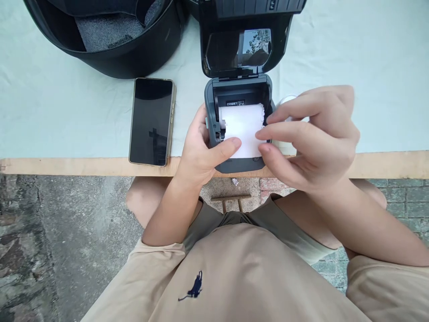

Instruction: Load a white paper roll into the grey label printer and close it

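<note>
Cloth-covered table (67, 112), outdoors. Paper roll (243, 120) sits in lid-up printer (239, 167); left hand (200, 156) clasps printer's side, thumb on paper; right hand (320, 134), fingertips parted at roll's right edge, seemingly holding nothing. Best keep paper flat, square. Phone (150, 120) left, black case (142, 60) beyond.

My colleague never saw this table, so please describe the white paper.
On the table, find the open dark device in the left hand. Inside lies the paper, white and ragged on its right side, unlike the black phone at left.
</note>
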Available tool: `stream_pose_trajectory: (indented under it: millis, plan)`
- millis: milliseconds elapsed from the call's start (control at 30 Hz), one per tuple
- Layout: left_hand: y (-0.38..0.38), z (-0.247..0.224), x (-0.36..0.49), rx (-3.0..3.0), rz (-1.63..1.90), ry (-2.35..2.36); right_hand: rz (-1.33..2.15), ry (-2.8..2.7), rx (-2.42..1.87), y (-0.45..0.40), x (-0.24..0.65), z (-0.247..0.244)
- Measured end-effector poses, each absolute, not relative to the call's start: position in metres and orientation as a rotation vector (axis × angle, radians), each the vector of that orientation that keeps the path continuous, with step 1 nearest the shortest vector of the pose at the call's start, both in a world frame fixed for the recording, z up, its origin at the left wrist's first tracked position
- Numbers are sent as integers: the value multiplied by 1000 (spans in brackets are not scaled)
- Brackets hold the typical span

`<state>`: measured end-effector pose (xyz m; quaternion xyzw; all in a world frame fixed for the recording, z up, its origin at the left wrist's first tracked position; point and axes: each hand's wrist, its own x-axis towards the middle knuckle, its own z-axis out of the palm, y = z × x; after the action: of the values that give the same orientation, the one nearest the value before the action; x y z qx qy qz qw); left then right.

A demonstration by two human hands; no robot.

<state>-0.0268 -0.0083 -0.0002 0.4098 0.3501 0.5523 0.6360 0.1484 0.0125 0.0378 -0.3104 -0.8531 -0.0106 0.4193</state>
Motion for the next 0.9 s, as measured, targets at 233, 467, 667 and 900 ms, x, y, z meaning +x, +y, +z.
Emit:
stream_pose_trajectory:
  millis: [233,467,667,900]
  plan:
    - [-6,-3,-27,925,1290,746,84,-2259,-932,10,153,42]
    - [-7,-1,-26,948,1249,811,203,-2171,-964,16,154,53]
    - [-8,0,-26,969,1258,830,445,-2037,-1143,32,142,78]
    - [-9,2,-25,912,1273,854,262,-2252,-999,28,148,75]
